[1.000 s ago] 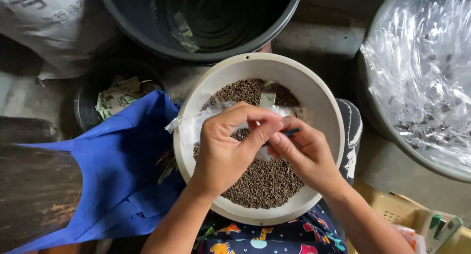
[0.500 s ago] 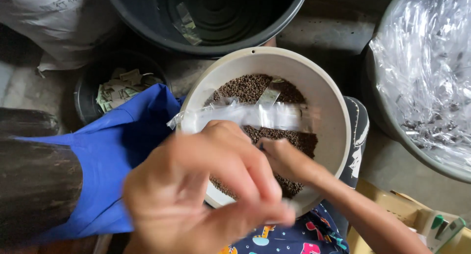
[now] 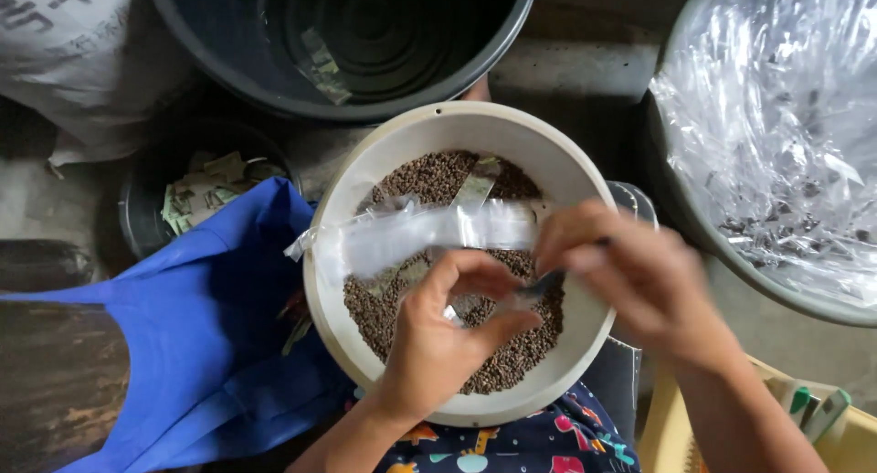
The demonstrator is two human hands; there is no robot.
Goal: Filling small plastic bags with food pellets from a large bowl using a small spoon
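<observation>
A cream round bowl [image 3: 365,176] holds small brown pellets [image 3: 429,176]. A clear plastic bag [image 3: 411,235] lies flat across the bowl over the pellets. My left hand [image 3: 448,331] is over the bowl's near half, fingers curled and pinching a small clear piece near the bag's lower edge. My right hand [image 3: 630,272] is blurred at the bowl's right side, fingers closed on the bag's right end together with a thin dark object [image 3: 548,281].
A large dark bucket [image 3: 228,66] stands behind the bowl. A blue cloth bag [image 3: 183,345] lies at the left, beside a small dark pot of paper slips [image 3: 206,185]. A tub lined with clear plastic [image 3: 776,135] is at the right. A yellow crate [image 3: 850,436] sits at lower right.
My left hand, raised close to the camera half a second ago, has dropped back over the bowl. The bag now lies stretched across it, and my right hand has shifted to its right end.
</observation>
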